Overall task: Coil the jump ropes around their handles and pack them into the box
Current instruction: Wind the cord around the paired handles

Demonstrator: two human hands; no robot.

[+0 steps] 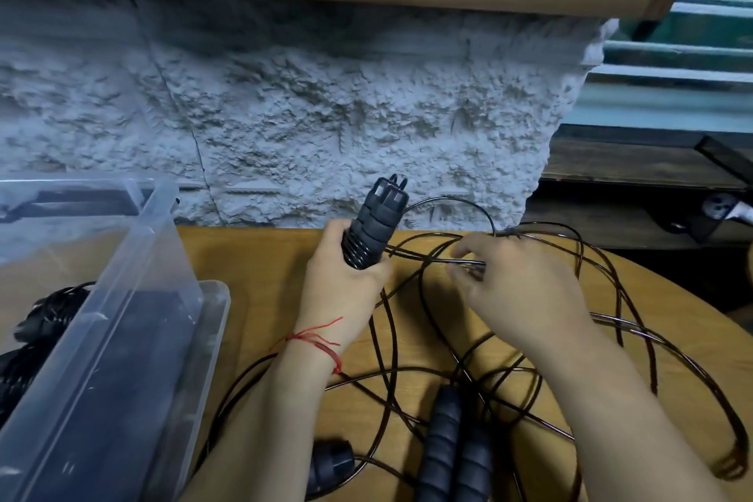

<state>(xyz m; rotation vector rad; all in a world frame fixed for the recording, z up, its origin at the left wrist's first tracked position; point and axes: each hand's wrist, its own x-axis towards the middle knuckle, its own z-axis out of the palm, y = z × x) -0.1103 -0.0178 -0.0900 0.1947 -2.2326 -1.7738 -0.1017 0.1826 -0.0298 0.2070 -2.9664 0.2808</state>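
1. My left hand (340, 289) and right hand (525, 289) are bare.
2. My left forearm (265, 420) and right forearm (611, 399) are uncovered as far as the view reaches.
3. Round my left wrist I wear a thin red thread bracelet (326, 346), several strands wide.
4. Its loose frayed ends stick out from the wrist on both sides.
5. My right fingertips (460, 271) show only as a blur.

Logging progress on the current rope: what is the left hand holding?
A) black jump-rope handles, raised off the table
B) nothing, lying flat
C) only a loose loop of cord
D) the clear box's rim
A: the left hand grips the black handles upright above the table, while the right hand pinches the cord.
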